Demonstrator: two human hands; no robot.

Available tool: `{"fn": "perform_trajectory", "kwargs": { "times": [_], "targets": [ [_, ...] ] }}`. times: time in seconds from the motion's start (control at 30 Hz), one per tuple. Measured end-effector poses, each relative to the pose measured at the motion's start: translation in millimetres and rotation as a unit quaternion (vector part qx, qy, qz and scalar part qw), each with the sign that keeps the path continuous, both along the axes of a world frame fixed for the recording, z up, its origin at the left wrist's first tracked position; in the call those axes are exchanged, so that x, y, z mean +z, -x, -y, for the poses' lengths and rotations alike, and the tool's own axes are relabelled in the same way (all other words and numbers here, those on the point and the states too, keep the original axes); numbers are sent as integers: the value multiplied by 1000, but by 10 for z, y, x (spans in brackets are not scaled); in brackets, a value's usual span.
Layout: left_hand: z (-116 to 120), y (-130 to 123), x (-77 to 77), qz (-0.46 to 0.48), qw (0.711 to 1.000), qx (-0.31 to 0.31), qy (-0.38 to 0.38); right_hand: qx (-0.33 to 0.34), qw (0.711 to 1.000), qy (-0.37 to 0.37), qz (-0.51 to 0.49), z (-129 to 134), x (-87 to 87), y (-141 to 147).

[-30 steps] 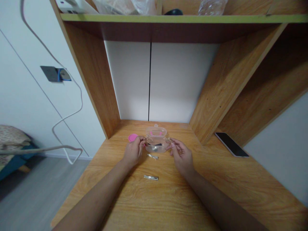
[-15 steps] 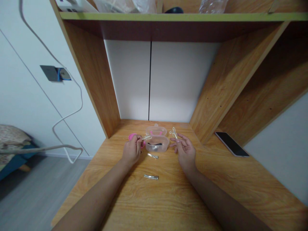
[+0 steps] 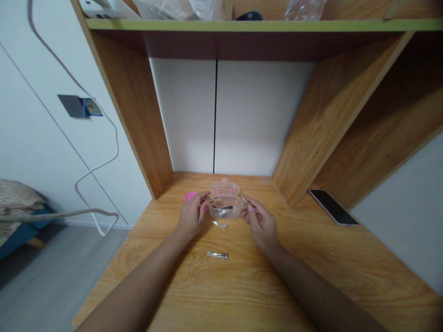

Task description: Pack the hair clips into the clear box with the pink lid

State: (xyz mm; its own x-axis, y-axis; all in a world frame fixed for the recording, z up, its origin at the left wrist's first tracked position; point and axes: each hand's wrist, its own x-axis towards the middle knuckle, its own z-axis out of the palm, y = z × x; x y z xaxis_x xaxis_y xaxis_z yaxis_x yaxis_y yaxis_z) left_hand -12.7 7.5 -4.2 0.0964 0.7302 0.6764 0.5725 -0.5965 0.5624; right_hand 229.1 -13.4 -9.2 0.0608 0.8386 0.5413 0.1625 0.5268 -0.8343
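Note:
A small clear box [image 3: 224, 212] stands on the wooden desk with its lid [image 3: 224, 188] tilted back and dark, thin items inside. My left hand [image 3: 191, 216] pinches a thin gold-coloured piece [image 3: 212, 199] at the box's left side. At the right side, my right hand [image 3: 260, 222] pinches another thin, pale gold piece [image 3: 244, 201]. Both pieces are too small to make out fully. A pink round object [image 3: 190, 196] lies partly behind my left hand. In front of the box are two silver hair clips, one near [image 3: 220, 224] and one farther forward [image 3: 218, 254].
A dark-screened phone [image 3: 332, 207] lies at the right of the desk [image 3: 221, 295]. Wooden side panels flank the desk, and a shelf with a green edge [image 3: 221, 25] runs above. A white cable [image 3: 116, 133] hangs at the left.
My right hand has moved left and slightly down with its piece, close to the box's right side. My left hand has shifted slightly, and its piece now looks narrower.

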Motion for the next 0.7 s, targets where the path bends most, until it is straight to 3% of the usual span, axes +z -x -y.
{"fn": "perform_trajectory", "kwargs": {
  "times": [0.13,0.3,0.43,0.57,0.7],
  "targets": [
    [64,-77,40,2,999,-47,16,15,1000,-6,19,60,38,31],
    [189,-277,105,83,988,-95,85,30,995,45,-83,77,58,115],
    [259,-368,102,73,982,-143,98,43,990,77,-114,79,62,160],
    [300,-400,107,105,963,-209,137,61,988,80,-119,132,139,195],
    [279,-438,125,180,941,-215,190,63,987,70,-128,170,208,204]
  ]
}}
